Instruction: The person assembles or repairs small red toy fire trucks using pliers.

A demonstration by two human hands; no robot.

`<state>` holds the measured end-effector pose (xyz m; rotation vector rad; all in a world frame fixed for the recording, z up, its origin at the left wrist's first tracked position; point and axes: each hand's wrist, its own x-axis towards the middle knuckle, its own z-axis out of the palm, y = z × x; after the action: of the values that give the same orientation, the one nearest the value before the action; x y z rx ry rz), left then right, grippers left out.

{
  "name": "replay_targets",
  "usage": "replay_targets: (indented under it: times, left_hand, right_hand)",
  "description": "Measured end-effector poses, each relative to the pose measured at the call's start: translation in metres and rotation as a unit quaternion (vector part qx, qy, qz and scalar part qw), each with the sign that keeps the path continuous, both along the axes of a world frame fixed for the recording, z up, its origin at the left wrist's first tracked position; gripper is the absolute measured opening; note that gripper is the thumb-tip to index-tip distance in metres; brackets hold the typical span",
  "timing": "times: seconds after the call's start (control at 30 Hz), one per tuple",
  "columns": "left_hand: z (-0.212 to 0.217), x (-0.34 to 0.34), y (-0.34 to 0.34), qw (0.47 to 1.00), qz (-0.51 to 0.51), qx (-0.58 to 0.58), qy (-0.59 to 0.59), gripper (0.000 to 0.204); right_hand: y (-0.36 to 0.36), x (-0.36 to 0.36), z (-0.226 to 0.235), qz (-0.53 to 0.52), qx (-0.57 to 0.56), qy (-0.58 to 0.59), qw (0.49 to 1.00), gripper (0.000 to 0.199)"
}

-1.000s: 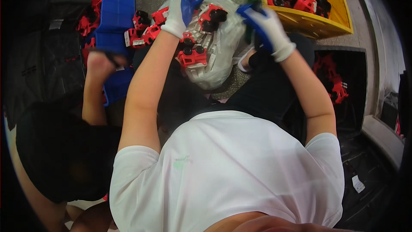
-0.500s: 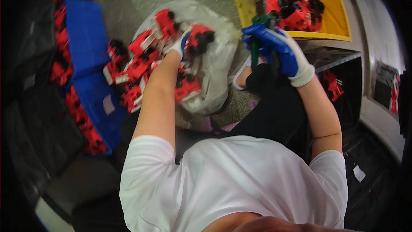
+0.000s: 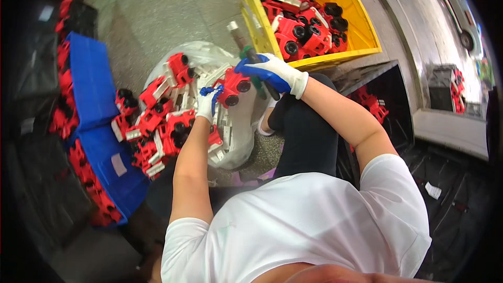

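Note:
My left hand (image 3: 210, 100), in a white and blue glove, pinches a red toy truck (image 3: 229, 90) with black wheels above a clear plastic bag (image 3: 243, 141). My right hand (image 3: 275, 76), gloved the same way, is wrapped round a long tool (image 3: 242, 41) with a dark shaft, a pale tip and green parts; its exact kind I cannot make out. The tool's tip points up and left, just beyond the truck. More red toy trucks (image 3: 157, 112) and white plastic parts (image 3: 209, 65) lie heaped on the bag, left of and around my left hand.
A yellow crate (image 3: 361, 47) with several red trucks stands at the far right. On the left, blue bins (image 3: 94, 84) border a row of red trucks. A black box (image 3: 395, 94) sits right of my leg, with red parts (image 3: 369, 104) in it. Grey floor (image 3: 157, 10) lies beyond the bag.
The view has shifted. My left hand now holds a truck up from the heap. My right hand has come left, bringing the tool from beside the yellow crate close to that truck.

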<state>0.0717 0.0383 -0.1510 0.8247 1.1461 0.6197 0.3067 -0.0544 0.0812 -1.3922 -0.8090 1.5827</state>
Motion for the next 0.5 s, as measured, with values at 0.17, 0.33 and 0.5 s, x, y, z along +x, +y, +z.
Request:
replay_targets:
  times: [0.17, 0.33, 0.5]
  left_hand:
    - [0.097, -0.031, -0.029, 0.986, 0.059, 0.153, -0.023, 0.01]
    - [0.254, -0.002, -0.095, 0.87, 0.102, 0.48, 0.045, 0.032]
    - [0.342, 0.014, -0.163, 0.712, -0.035, 0.693, 0.111, 0.041]
  right_hand:
    - [-0.024, -0.004, 0.012, -0.06, 0.142, -0.305, 0.94, 0.035]
    - [-0.024, -0.004, -0.011, -0.121, 0.144, 0.109, 0.976, 0.029]
    - [-0.032, 0.012, -0.046, -0.031, 0.347, 0.033, 0.937, 0.023]
